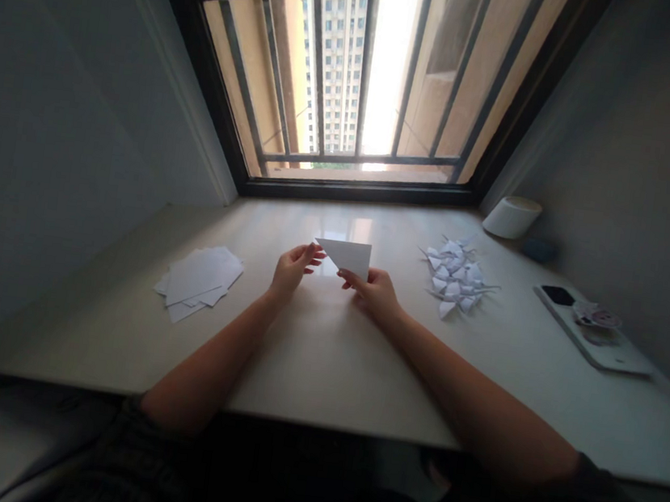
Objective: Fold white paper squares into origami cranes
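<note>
Paper (351, 258) between the two hands, white, with a slanting edge on its left side, just above the tabletop (322, 355) or touching it, hard to tell which. Pinches the pointed upper-left corner with the thumb and fingers of the left hand (292, 267), other fingertips spread slightly toward the right. Grasps the lower edge with the right hand (379, 292), thumb on the near face, fingers mostly hidden from view. Reaches over the pale surface with both forearms bare, dark sleeves (604, 496) around the upper arms. Left of the left hand, well apart from it, a loose stack of flat white sheets (200, 279), edges fanned at uneven angles. Right of the right hand and a little beyond it, a heap of small folded white pieces (457, 278), some with thin pointed ends. Farther right, past the heap, a flat white device (621, 358) with a dark panel, and on top of it a roundish translucent item (599, 316), too blurred to identify. Beyond the heap, near the wall, a white cylindrical object (511, 217) beside a small dark-bluish thing (539, 249). Straight ahead of both hands, at the far edge, a barred window (359, 197).
</note>
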The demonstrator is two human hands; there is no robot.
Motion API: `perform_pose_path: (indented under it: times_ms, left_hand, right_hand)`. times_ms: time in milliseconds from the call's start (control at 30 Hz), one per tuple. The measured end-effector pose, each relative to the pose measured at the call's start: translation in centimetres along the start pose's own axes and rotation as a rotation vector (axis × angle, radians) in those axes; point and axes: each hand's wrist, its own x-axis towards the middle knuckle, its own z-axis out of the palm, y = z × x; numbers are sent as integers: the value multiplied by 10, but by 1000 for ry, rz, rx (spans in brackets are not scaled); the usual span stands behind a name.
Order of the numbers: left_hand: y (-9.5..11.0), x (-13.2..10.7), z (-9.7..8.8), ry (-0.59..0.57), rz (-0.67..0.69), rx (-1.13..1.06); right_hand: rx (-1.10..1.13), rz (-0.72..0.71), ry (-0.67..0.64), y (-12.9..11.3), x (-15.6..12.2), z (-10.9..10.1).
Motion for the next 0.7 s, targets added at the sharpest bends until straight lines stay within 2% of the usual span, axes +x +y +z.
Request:
perform_pose_path:
  times_ms: [67,133,367,700]
  left_hand:
    - [-3,-6,8,-150,72,67]
    - [-3,-8,12,-198,113,97]
    - [-5,-4,9,15,74,60]
    - [4,-7,10,58,-86,-123]
  right_hand:
    - [5,-24,8,-1,0,-1]
    - [-12,-35,-16,-1,0,-1]
    - [-87,-53,-127,1,-2,3]
    - [-94,-89,-156,-4,-3,5]
